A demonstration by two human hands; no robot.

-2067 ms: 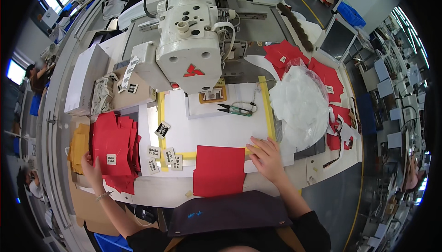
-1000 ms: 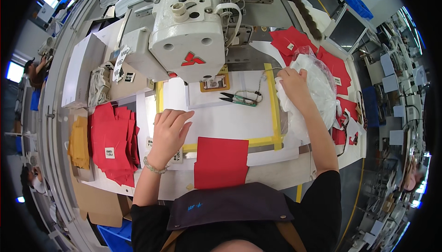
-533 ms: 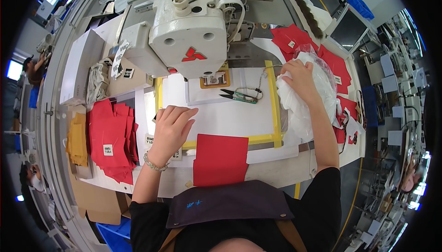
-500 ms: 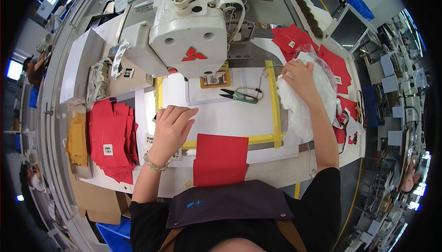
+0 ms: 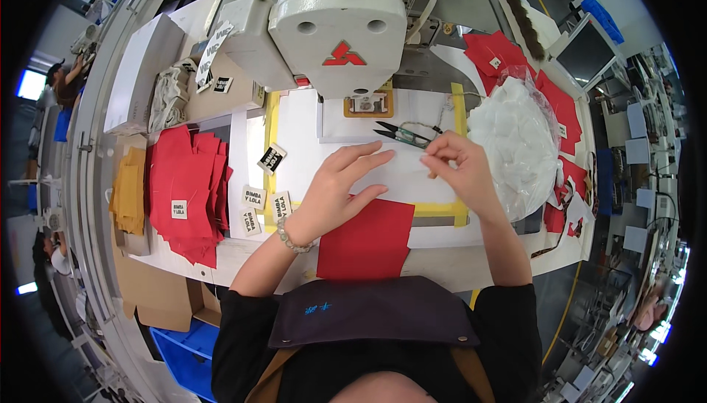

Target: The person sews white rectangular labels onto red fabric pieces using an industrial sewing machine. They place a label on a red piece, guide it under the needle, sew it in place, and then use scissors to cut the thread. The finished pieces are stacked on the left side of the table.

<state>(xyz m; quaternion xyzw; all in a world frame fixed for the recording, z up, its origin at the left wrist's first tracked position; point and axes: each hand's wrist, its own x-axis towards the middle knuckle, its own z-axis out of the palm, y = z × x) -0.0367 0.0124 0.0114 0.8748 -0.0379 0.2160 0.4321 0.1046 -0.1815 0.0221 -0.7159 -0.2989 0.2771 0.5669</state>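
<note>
My left hand (image 5: 350, 186) is open, fingers apart and slightly bent, over the top of a red fabric piece (image 5: 368, 244) and the white sheet (image 5: 292, 145) edged with yellow tape (image 5: 460, 197). My right hand (image 5: 453, 167) has thumb and finger pinched just below green thread snips (image 5: 401, 135) with a chain; I cannot make out what is between them. Behind the snips, a small yellow frame (image 5: 368, 111) sits under the white sewing machine head (image 5: 335, 46). Small fabric labels (image 5: 254, 200) lie left of my left hand.
Left: stacks of red (image 5: 184, 174) and yellow pieces (image 5: 129, 197), a white box (image 5: 140, 71), a blue crate (image 5: 184, 359) below. Right: a plastic bag of white padding (image 5: 515, 152), more red pieces (image 5: 490, 53), a screen (image 5: 585, 57). Other people (image 5: 59, 86) work at the far left.
My right hand has come down and left from the plastic bag to beside the snips and is now pinched. My left hand has moved right, over the red piece and white sheet.
</note>
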